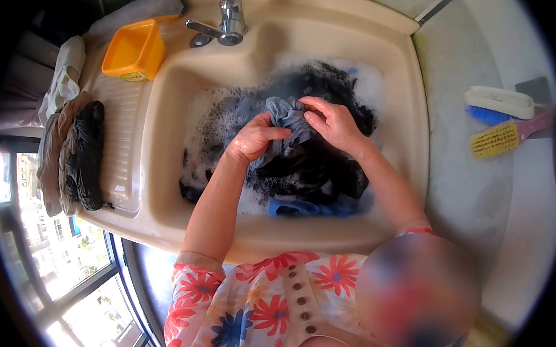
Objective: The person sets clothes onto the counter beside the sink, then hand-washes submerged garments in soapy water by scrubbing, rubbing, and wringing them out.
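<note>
A bunched grey-blue cloth [286,116] is held up between my two hands, over a beige sink [156,159] of sudsy water. My left hand [257,136] grips its left side, the thumb pointing across it. On the right side, my right hand [332,119] pinches the cloth with bent fingers. Below and behind the cloth, dark wet clothes [309,175] lie in the foam. A blue piece of fabric [300,208] shows near the front of the basin.
An orange container [135,51] stands left of the chrome faucet [231,22]. Folded dark and brown clothes [81,159] lie over the ribbed drainboard [119,142]. Two brushes, a white-and-blue one [499,103] and a yellow-bristled one [496,139], are at the right.
</note>
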Demonstrator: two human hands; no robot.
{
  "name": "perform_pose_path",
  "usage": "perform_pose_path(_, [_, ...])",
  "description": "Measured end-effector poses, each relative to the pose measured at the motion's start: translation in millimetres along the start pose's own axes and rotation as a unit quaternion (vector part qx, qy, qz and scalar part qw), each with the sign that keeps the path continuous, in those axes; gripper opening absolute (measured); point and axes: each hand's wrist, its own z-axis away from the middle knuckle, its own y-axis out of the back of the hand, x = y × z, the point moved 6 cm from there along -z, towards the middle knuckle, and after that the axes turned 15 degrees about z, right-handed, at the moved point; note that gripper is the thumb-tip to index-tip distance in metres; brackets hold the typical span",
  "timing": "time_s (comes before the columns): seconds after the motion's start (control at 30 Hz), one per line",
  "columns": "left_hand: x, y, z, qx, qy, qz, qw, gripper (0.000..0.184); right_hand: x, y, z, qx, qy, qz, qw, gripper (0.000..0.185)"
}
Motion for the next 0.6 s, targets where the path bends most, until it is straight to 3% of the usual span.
perform_pose_path(0.1, [-2, -1, -1, 0.006, -0.001, 0.0, 1.0, 0.035, 3, 0, -1, -0.007, -0.019, -0.058, 0.998, 0.036])
perform_pose_path(0.2, [-2, -7, 1, 0.003, 0.014, -0.018, 1.0, 0.034, -7, 14, -5, 0.063, 0.058, -0.115, 0.99, 0.037])
perform_pose_path(0.3, [-6, -12, 2, -0.012, 0.064, -0.127, 0.99, 0.03, -29, 11, -11, 0.0, 0.099, -0.193, 0.976, 0.042])
perform_pose_path(0.33, [-7, -13, 2, -0.024, 0.075, -0.194, 0.978, 0.03, -32, -5, -17, -0.027, 0.16, -0.235, 0.958, 0.051])
perform_pose_path(0.37, [-8, -14, 3, -0.035, 0.085, -0.26, 0.961, 0.031, -29, -19, -15, -0.117, 0.108, -0.222, 0.962, 0.06])
perform_pose_path(0.43, [-7, -8, 3, -0.015, 0.1, -0.372, 0.923, 0.022, -24, -53, -10, -0.21, 0.099, -0.231, 0.945, 0.068])
perform_pose_path(0.5, [-2, -2, 4, 0.008, 0.111, -0.476, 0.872, 0.015, -18, -66, -2, -0.244, 0.048, -0.276, 0.928, 0.067])
perform_pose_path(0.53, [0, -6, 7, 0.023, 0.136, -0.44, 0.888, 0.016, -18, -69, 0, -0.261, 0.022, -0.298, 0.918, 0.066])
perform_pose_path(0.6, [4, -5, 8, 0.053, 0.108, -0.357, 0.926, 0.019, -25, -59, 0, -0.336, -0.012, -0.213, 0.917, 0.058])
